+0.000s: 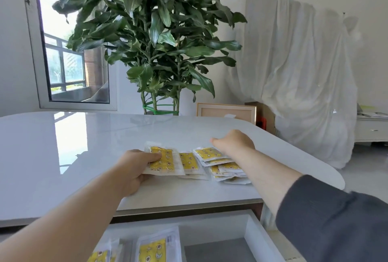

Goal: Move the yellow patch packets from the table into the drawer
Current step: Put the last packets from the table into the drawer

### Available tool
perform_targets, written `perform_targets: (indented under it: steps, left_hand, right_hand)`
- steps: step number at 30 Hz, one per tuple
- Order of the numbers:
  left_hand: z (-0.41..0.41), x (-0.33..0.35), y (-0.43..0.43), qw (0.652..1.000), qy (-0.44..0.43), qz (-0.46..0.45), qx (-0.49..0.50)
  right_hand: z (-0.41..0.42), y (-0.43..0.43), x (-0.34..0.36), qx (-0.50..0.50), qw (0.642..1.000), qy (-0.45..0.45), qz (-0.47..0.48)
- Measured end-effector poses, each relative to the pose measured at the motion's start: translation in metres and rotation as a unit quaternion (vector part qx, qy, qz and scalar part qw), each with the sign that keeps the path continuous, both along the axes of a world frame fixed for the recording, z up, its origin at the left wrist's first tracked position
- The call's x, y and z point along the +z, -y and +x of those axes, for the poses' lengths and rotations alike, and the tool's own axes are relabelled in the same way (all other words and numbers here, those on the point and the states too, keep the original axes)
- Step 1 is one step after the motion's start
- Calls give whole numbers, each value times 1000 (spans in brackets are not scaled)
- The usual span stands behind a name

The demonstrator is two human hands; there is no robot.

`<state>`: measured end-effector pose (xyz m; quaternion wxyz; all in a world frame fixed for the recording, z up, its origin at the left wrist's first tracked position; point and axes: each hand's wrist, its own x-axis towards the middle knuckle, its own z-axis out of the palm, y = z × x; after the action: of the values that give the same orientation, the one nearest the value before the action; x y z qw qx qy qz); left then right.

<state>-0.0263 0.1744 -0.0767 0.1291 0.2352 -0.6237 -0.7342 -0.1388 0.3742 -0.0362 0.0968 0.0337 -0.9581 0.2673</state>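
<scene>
Left hand [134, 169] pinches a yellow patch packet [162, 162] mid-frame on the table [63, 146]; right hand [233, 142] rests over the stack [222, 165], grip unclear. Packets look light, thin, slick; pinch the edges. Drawer [258, 238], lower frame, already holds some.

Right arm wears a pushed-up dark grey sleeve [327, 215].
</scene>
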Motion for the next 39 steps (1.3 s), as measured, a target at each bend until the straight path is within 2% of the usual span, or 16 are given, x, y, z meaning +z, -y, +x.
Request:
perform_targets:
  steps: [3, 6, 9, 12, 16, 20, 23, 26, 31, 36, 39]
  left_hand:
    - [1, -1, 2, 999, -22, 25, 7]
    - [3, -1, 3, 999, -36, 35, 5]
    - [4, -2, 3, 999, -40, 36, 6]
    - [5, -2, 3, 998, -41, 37, 6]
    - [6, -1, 3, 998, -40, 38, 10]
    - [7, 0, 2, 998, -43, 41, 16]
    - [10, 2, 0, 998, -48, 42, 18]
    - [20, 8, -4, 998, -47, 28, 22]
    - [57, 22, -27, 999, -48, 12, 24]
    - [104, 18, -65, 999, -11, 30, -24]
    - [121, 15, -80, 999, 23, 20, -43]
  right_hand:
    - [-1, 9, -6, -4, 996, 69, 57]
    - [-5, 7, -9, -2, 996, 92, 1]
    - [-10, 2, -9, -12, 993, 88, -74]
    - [-12, -2, -8, -27, 994, 79, -71]
    - [-14, -8, -4, -21, 989, 78, -126]
    - [-16, -22, -2, -8, 982, 4, -190]
    - [-6, -33, 1, 40, 950, -22, -308]
    - [21, -43, 5, 94, 908, -9, -409]
    - [83, -64, -3, 122, 879, 70, -456]
    - [118, -82, -15, 99, 813, 194, -540]
    - [125, -94, -11, 80, 809, 242, -529]
